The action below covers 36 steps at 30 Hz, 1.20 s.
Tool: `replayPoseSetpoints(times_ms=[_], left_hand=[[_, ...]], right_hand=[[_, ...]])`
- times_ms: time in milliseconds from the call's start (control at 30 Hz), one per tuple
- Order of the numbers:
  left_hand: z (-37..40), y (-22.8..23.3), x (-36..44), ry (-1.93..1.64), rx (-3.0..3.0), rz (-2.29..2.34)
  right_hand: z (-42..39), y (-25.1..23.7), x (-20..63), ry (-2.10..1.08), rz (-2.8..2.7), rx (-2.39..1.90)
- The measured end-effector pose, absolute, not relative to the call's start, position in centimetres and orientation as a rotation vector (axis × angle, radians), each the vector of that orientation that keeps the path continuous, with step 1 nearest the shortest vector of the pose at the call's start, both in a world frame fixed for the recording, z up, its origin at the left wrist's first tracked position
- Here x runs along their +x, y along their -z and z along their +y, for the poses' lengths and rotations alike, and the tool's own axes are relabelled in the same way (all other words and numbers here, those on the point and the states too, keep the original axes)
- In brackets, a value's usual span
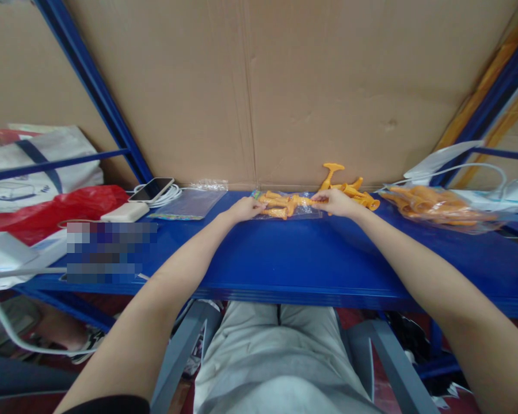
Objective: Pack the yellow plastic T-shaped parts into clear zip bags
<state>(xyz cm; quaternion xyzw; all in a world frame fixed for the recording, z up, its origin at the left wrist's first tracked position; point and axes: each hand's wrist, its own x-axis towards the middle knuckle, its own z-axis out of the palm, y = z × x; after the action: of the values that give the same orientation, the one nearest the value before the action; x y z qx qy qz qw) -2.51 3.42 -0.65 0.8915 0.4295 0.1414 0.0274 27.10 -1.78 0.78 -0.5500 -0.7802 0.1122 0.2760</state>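
A clear plastic bag (313, 214) lies near the back of the blue table with several orange plastic pieces (280, 203) in or on it. At its left end my left hand (247, 209) is closed on the bag's edge. My right hand (337, 203), at the right end, pinches the stem of an orange plastic piece (313, 202) that points left over the bag; whether its tip is inside the plastic I cannot tell. Just behind my right hand sits a loose pile of orange plastic pieces (357, 192), one with a T-shaped handle (333, 167) sticking up.
Flat clear bags (192, 202) lie left of my hands, beside a phone (152, 190), coiled white cable and a white power bank (125, 213). Right stands a filled bag of orange pieces (435, 207). A cardboard wall (250, 92) closes the back; blue frame posts flank it. Another person's leg (56, 328) shows lower left.
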Motion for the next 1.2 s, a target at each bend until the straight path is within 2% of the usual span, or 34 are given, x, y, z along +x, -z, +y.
replayPoseSetpoints(times_ms=[367,533,667,833,1100,1200], left_hand=[[2.6,0.8,-1.7,-0.425,2.748,1.37],[2.2,1.0,-1.4,-0.587,2.661,1.632],[2.5,1.1,-1.7,-0.466,2.585,1.832],[3.2,1.4,-2.4,-0.389,2.636,1.717],[3.3,1.5,-2.0,-0.419,2.637,1.52],[3.1,1.4,-1.8,-0.424,2.61,1.49]], right_hand=[[-1.4,-0.2,27.1,-0.509,-2.02,-1.375],[-1.4,-0.1,26.8,-0.558,-1.989,-1.369],[-1.4,0.1,26.3,-0.47,-2.034,-1.412],[-1.6,0.0,25.8,-0.281,-2.1,-1.425],[-1.4,0.5,25.9,-0.572,-2.03,-1.324],[-1.4,0.6,25.7,-0.585,-2.032,-1.325]])
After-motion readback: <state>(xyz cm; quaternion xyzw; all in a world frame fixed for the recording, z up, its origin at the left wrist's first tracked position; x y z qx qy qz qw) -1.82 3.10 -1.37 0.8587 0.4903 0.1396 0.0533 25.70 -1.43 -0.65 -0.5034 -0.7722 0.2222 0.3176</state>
